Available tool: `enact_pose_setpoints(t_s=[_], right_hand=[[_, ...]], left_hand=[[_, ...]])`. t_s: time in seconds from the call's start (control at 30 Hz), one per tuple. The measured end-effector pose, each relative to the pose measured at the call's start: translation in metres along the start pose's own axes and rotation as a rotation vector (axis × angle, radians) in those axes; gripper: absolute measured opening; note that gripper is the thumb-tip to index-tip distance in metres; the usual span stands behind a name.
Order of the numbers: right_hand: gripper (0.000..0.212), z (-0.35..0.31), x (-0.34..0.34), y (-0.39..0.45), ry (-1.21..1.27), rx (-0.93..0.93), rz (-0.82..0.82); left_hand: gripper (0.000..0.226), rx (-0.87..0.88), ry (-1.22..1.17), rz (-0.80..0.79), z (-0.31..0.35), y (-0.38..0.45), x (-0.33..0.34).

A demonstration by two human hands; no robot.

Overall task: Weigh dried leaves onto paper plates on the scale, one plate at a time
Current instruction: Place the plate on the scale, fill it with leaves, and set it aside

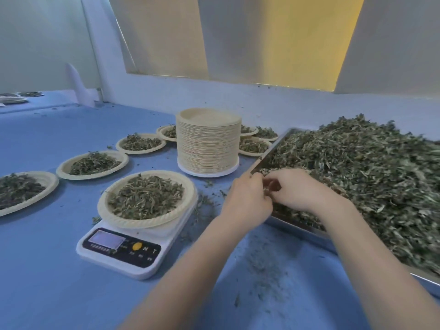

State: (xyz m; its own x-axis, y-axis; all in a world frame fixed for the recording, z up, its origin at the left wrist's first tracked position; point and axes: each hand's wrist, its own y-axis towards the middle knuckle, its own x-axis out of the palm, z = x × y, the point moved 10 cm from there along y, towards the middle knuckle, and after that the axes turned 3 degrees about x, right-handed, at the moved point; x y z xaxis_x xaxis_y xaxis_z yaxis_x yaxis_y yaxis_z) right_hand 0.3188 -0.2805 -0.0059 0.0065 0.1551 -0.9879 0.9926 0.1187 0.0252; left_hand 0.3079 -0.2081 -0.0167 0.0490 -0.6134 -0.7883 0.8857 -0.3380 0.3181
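Observation:
A white digital scale stands on the blue table with a paper plate heaped with dried leaves on it. To its right a metal tray holds a big pile of dried leaves. My left hand and my right hand meet at the tray's near left corner, fingers curled together, pinching a small bunch of leaves between them.
A tall stack of empty paper plates stands behind the scale. Several filled plates lie to the left and behind the stack. Leaf crumbs litter the table near my arms. A wall runs along the back.

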Motion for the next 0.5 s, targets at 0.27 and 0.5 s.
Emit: enact_pose_setpoints(t_s=[0.27,0.5], right_hand=[[0.008,-0.012,0.003,0.008,0.015,-0.023,0.037],[0.022,-0.091,-0.019,0.003,0.379,-0.249,0.228]], left_hand=[[0.025,-0.040,-0.036,0.053,-0.011,-0.004,-0.009],[0.025,-0.023,0.005,0.260,-0.045,-0.026,-0.098]])
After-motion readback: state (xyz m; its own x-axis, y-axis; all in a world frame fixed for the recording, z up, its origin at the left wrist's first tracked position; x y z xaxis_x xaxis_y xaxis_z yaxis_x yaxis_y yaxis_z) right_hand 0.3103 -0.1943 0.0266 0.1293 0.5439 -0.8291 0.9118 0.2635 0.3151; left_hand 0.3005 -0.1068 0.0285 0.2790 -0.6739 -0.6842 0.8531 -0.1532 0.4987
